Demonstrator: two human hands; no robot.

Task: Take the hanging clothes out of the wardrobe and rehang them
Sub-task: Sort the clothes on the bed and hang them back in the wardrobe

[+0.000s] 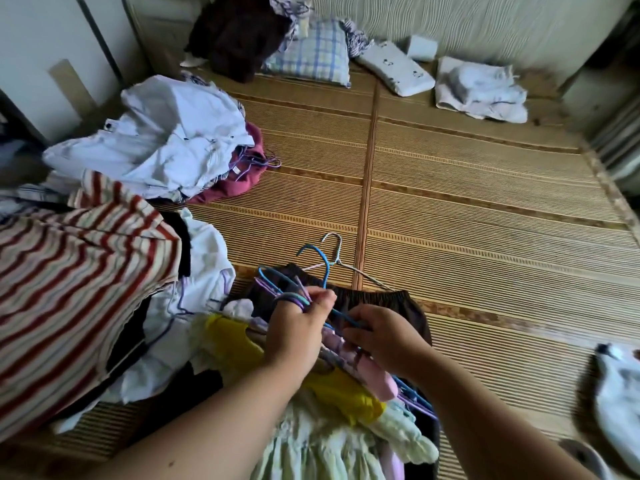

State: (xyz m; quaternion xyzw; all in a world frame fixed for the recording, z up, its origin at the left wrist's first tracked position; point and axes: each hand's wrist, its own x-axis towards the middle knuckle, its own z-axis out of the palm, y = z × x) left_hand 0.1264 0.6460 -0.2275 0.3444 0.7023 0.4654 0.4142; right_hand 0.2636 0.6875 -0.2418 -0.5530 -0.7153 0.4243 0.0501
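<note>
A bundle of clothes on wire hangers (pixel 332 393) lies at the near edge of the bed: yellow, pale green, pink and dark pieces. My left hand (pixel 294 327) is closed around several blue and purple hanger hooks (pixel 294 289). My right hand (pixel 384 337) pinches a blue wire hanger (pixel 343 315) just right of them. A dark garment with an elastic waistband (pixel 391 301) lies under the hangers. One silver hanger hook (pixel 334 247) pokes out beyond them on the mat.
A red-and-cream striped garment (pixel 76 289) and white clothes (pixel 194 271) are piled at the left. Further back lies a white-and-maroon heap (pixel 162 140). Pillows (pixel 311 53) and folded cloths (pixel 481 88) sit at the headboard. The bamboo mat (pixel 467 202) covers the bed.
</note>
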